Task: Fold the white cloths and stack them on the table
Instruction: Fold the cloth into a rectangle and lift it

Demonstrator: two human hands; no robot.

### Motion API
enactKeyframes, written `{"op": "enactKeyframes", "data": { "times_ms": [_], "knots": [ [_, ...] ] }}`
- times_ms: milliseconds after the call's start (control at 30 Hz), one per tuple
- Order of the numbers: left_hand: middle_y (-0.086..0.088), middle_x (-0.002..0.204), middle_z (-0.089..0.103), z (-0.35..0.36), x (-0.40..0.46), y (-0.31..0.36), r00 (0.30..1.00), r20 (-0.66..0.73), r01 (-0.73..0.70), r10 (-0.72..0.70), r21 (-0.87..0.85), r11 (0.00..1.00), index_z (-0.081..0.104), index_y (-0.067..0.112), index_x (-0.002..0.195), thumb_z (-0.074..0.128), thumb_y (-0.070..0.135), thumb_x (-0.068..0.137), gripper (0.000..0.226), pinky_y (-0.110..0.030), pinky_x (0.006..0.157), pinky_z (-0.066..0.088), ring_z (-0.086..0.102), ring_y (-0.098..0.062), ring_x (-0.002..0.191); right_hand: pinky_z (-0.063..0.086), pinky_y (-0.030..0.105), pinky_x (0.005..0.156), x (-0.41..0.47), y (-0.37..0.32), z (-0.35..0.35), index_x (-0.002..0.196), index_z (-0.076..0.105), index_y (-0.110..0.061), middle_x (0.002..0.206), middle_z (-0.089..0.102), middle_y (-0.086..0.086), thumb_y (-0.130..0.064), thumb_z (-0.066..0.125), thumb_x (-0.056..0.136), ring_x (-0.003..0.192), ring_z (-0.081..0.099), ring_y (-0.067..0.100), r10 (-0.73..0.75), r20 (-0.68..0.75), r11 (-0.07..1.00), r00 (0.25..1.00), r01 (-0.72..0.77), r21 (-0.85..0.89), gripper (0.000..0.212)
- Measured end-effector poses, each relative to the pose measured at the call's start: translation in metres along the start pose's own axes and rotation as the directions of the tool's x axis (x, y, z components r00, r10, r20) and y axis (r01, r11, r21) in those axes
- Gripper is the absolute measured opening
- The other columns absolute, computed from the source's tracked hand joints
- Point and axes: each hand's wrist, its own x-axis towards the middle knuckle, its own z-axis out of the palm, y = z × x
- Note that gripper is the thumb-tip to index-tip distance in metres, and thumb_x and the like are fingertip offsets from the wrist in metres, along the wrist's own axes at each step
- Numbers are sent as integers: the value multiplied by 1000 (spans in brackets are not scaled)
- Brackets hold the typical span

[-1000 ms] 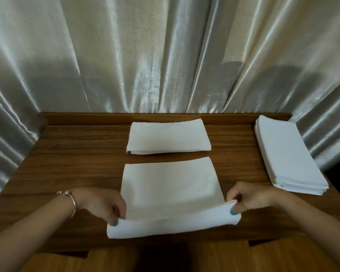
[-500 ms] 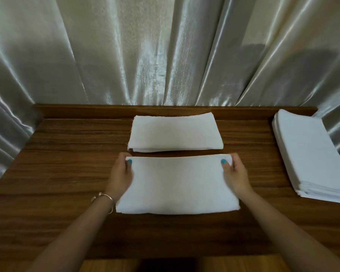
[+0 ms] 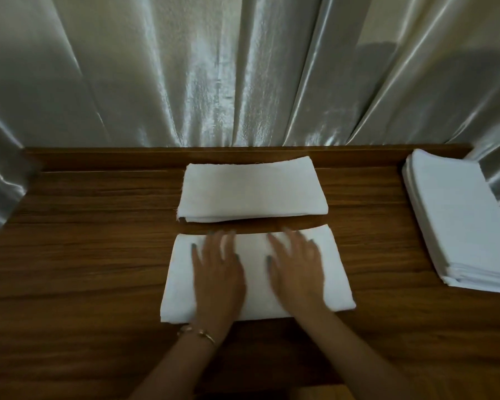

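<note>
Left hand (image 3: 218,272) and right hand (image 3: 296,268) press flat, fingers spread, on a folded white cloth (image 3: 179,284) at the surface's (image 3: 84,255) near-centre, bare wood either side.

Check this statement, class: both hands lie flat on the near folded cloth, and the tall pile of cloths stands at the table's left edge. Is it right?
Not quite. The head view shows the tall pile of cloths at the table's right edge. The left hand and right hand do lie flat on the near folded cloth.

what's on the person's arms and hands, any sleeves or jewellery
Both forearms are bare, no sleeves in view. The left hand has a thin gold-coloured bracelet at the wrist. The right hand shows no jewellery. The fingernails look painted a dark teal, though motion blurs them.
</note>
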Motion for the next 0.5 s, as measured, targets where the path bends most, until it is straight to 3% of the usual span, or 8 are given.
{"op": "enactKeyframes", "data": {
  "times_ms": [100, 167, 267, 367, 500],
  "knots": [
    [-16, 153, 31, 24, -19, 14, 971, 235, 17, -36, 82, 997, 37, 21, 144, 46, 40, 92, 56, -56, 112, 27, 28, -35, 141, 31, 49, 111, -9, -18, 16, 141, 38, -35, 150, 42, 2, -56, 16, 96, 138, 39, 28, -93, 234, 995, 968, 83, 55, 54],
    [-18, 154, 27, 32, -20, 7, 935, 313, 129, -166, 136, 982, 32, 29, 147, 29, 54, 92, 60, -61, 110, 25, 25, -37, 142, 26, 49, 113, -8, -11, 22, 147, 29, -36, 155, 33, 1, -53, 13, 96, 143, 31, 27, -130, 298, 991, 946, 123, 44, 55],
    [-20, 158, 10, 33, -18, -7, 915, 326, 186, -239, 186, 965, 9, 42, 149, 14, 71, 85, 71, -64, 109, 7, 11, -38, 145, 4, 46, 120, -6, 10, 23, 150, 0, -44, 162, 0, -8, -56, 12, 95, 149, -2, 21, -179, 343, 984, 922, 177, 37, 56],
    [-15, 159, -10, 27, -18, -30, 903, 340, 207, -263, 193, 959, -12, 47, 145, 9, 78, 82, 73, -62, 111, 2, -7, -32, 147, -6, 45, 119, -6, 48, 13, 147, -15, -46, 159, -16, -10, -58, 10, 96, 146, -19, 17, -4, 354, 1000, 935, 12, -22, 58],
    [-13, 159, -10, 15, -18, -47, 870, 339, 319, -358, 165, 933, -13, 50, 144, 12, 79, 82, 73, -59, 114, 8, -9, -32, 147, -7, 51, 115, -13, 72, 9, 146, -20, -43, 156, -21, -8, -57, 6, 96, 146, -18, 18, 125, 323, 987, 938, -84, -138, 58]
  ]
}}
